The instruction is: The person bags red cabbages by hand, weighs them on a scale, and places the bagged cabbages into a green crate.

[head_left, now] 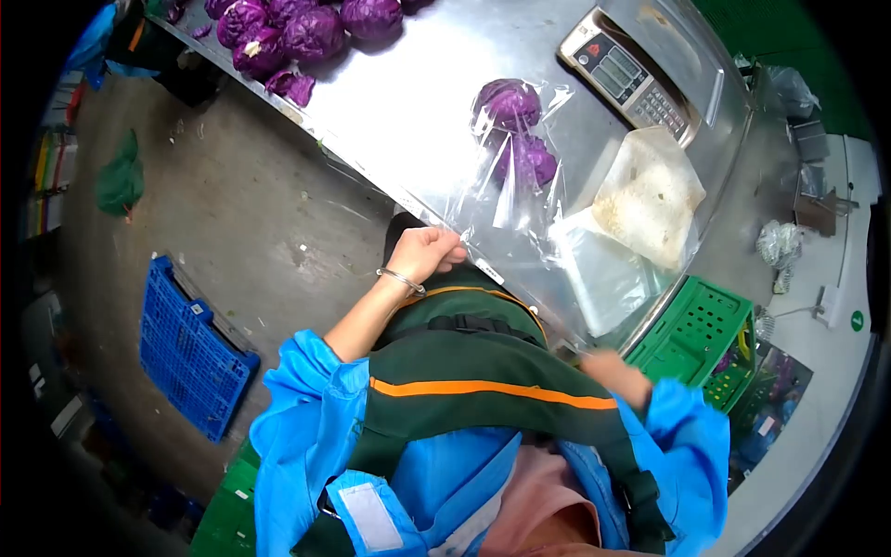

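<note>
Two purple cabbages lie on the metal table inside a clear plastic bag. The bag's open end reaches toward the table's near edge. My left hand, with a metal bracelet at the wrist, is closed in a pinch at the bag's near left corner. Beside my apron, by the table's front edge, my right hand is smeared by motion, so its fingers cannot be made out. A stack of clear bags lies on the table ahead of that hand, partly under a stained whitish sheet.
More purple cabbages and loose leaves sit at the table's far left. A digital scale stands at the back right. Below the table's right side is a green crate. A blue plastic crate rests on the floor at left.
</note>
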Tool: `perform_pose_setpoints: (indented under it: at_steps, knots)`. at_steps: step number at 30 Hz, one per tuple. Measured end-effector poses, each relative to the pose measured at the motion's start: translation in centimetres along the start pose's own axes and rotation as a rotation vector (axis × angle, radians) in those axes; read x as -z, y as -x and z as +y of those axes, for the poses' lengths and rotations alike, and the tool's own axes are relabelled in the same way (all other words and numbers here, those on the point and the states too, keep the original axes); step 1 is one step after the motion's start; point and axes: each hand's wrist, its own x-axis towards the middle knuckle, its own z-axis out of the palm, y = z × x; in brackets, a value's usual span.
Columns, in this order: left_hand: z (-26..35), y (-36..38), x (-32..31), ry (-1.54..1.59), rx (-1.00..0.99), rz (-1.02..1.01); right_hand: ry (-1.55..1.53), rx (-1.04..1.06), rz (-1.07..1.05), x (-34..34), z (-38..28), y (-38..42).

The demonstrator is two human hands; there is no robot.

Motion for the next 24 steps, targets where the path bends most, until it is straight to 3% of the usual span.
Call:
perform_pose_setpoints:
  at_steps: [2,3,4,5,6,7,8,10,11,13,16,17,18,20,22,24]
  knots:
    - [0.7,1.2,1.0,-0.137,0.064,-0.13,-0.256,-0.319,-0.477,5.5,-3.5,4.7]
    - [1.2,2.0,1.9,-0.183,0.078,-0.187,-0.48,-0.172,-0.625,3.9,-0.1,4.4]
    - [0.9,2.0,3.3,-0.411,-0.071,-0.159,-0.623,-0.111,-0.407,5.6,0.2,3.1]
    - [0.2,1.6,3.6,-0.758,-0.495,0.138,-0.737,-0.02,-0.197,7.3,0.4,1.8]
    - [-0.2,1.3,3.7,-1.073,-0.931,0.458,-0.175,-0.331,0.357,7.8,0.4,-2.2]
    - [1.5,1.0,2.9,-1.141,-1.062,0.493,-0.182,-0.195,0.939,9.5,0.1,-6.1]
    - [0.8,-0.9,2.8,-1.122,-1.249,0.499,-0.143,-0.02,1.135,10.8,0.6,-9.8]
    - [0.4,-4.3,2.1,-1.01,-1.392,0.233,0.143,0.293,1.285,14.2,-1.0,-14.4]
    - [1.0,-4.1,0.9,-0.998,-1.489,0.259,0.116,0.368,1.243,14.9,-1.6,-15.1]
    - [1.5,-4.6,0.2,-0.898,-1.449,0.291,0.101,0.533,1.121,16.9,-1.6,-15.1]
    - [7.3,-2.8,0.1,-0.561,-1.28,0.449,-0.432,0.244,1.427,18.4,-1.2,-12.9]
    - [12.4,0.1,-1.0,-0.31,-0.86,0.548,-0.68,0.182,1.501,20.4,-2.1,-12.2]
    - [15.5,-0.6,-0.4,-0.306,-1.201,0.525,-0.932,0.117,1.563,22.3,-3.0,-11.9]
    - [18.9,-3.4,-0.7,-0.095,-1.279,0.347,-1.169,0.206,1.68,24.0,-3.4,-13.1]
    - [19.6,-2.2,-2.0,-0.086,-1.07,0.375,-1.479,0.333,1.785,24.7,-3.7,-14.4]
    - [18.2,-1.9,-2.3,-0.094,-1.062,0.36,-1.618,0.258,1.83,23.1,-4.7,-14.6]
